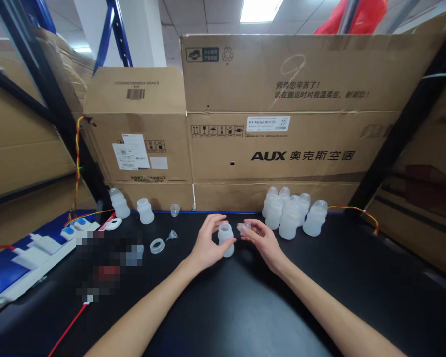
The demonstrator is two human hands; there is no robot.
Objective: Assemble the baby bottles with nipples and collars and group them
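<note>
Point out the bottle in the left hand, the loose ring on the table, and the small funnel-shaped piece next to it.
bottle (226,242), head view, on its frosted body below the neck.
ring (152,247), head view, on its left rim.
funnel-shaped piece (172,234), head view, on its wide mouth.

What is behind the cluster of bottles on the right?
Behind the cluster of translucent bottles stands a cardboard box at the table's back edge, under the bigger AUX carton. The bottles hide the box's lower face and any gap there.

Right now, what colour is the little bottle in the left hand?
Frosted, see-through white bottle, clearest in the head view.
</note>
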